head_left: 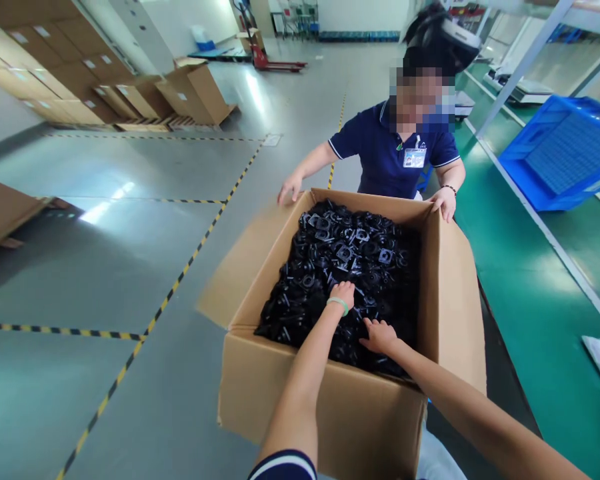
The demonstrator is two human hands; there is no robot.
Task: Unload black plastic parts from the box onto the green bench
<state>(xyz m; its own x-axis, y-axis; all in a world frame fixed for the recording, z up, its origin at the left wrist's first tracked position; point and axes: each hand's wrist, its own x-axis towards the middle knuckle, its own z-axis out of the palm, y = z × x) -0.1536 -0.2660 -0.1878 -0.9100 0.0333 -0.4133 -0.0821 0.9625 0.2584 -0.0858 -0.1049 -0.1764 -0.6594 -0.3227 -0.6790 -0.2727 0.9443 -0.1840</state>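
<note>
A large open cardboard box (325,413) is filled with small black plastic parts (345,253), several of them square with a round hole. My left hand (343,293), with a pale green bangle (338,305) at its wrist, lies on the parts near the middle of the box. Its fingers reach forward over them. Closer to the box's near right side, my right hand (379,335) rests on the parts with its fingers apart. Neither hand shows a part in its grasp, though what lies under the palms is hidden.
Across the box stands a co-worker (400,150), hands at its far corners. Box flaps (463,300) fold outward. A blue crate (565,153) sits at right beside a metal frame. Cartons (195,93) on pallets and a red pallet jack (275,63) stand behind.
</note>
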